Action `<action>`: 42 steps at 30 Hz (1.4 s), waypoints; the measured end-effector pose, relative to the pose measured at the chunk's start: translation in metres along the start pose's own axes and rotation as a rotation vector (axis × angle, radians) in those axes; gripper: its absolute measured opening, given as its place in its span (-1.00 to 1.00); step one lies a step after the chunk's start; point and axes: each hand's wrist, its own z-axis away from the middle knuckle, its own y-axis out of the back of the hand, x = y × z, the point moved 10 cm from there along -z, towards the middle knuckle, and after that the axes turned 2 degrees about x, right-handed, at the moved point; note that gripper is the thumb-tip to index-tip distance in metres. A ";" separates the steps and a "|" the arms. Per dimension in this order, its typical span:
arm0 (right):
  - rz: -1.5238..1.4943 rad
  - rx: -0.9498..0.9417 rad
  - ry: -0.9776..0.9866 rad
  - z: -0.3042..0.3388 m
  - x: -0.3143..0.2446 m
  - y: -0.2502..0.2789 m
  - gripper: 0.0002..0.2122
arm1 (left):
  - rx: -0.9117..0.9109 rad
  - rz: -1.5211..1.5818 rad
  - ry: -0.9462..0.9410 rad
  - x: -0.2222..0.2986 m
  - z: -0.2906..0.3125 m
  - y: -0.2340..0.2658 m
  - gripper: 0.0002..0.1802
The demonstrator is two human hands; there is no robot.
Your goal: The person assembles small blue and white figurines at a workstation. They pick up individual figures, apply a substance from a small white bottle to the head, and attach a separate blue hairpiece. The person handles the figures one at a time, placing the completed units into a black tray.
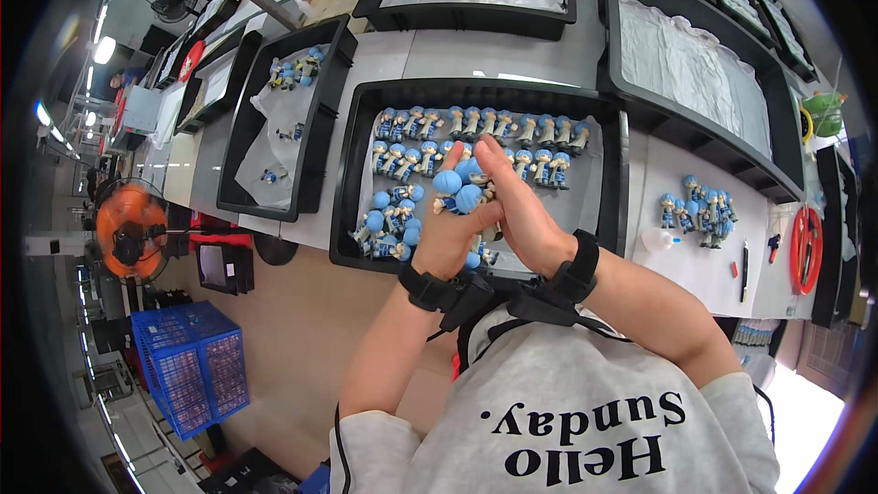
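Over the black tray [620, 210], my left hand [441, 242] and my right hand [523, 215] are cupped together around several small figurines [448, 183] with round blue caps. Parts of these figurines are hidden by my fingers and palms. Beneath and beyond my hands, standing figurines [489, 119] in blue and beige form rows along the far side of the tray, on a pale liner. More figurines [389, 224] lie in a loose heap at the tray's near left, beside my left hand.
At left, a black tray [347, 46] holds a few figurines. Further black trays [562, 23] with white liners stand behind and at right [777, 185]. Figurines [700, 210], a black pen [744, 270] and a red ring [806, 252] lie right. An orange fan [128, 220] and blue crates [187, 366] stand left.
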 end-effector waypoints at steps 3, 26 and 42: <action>0.028 -0.371 -0.078 0.003 0.002 -0.034 -0.31 | 0.054 0.035 -0.040 0.006 0.011 0.015 -0.22; 0.769 -0.126 0.123 -0.026 0.025 0.013 -0.52 | 0.052 0.498 -0.071 -0.015 0.077 0.080 -0.22; 1.498 -0.822 0.953 0.005 0.077 -0.041 -0.72 | -0.083 0.778 -0.316 0.011 0.089 0.107 -0.11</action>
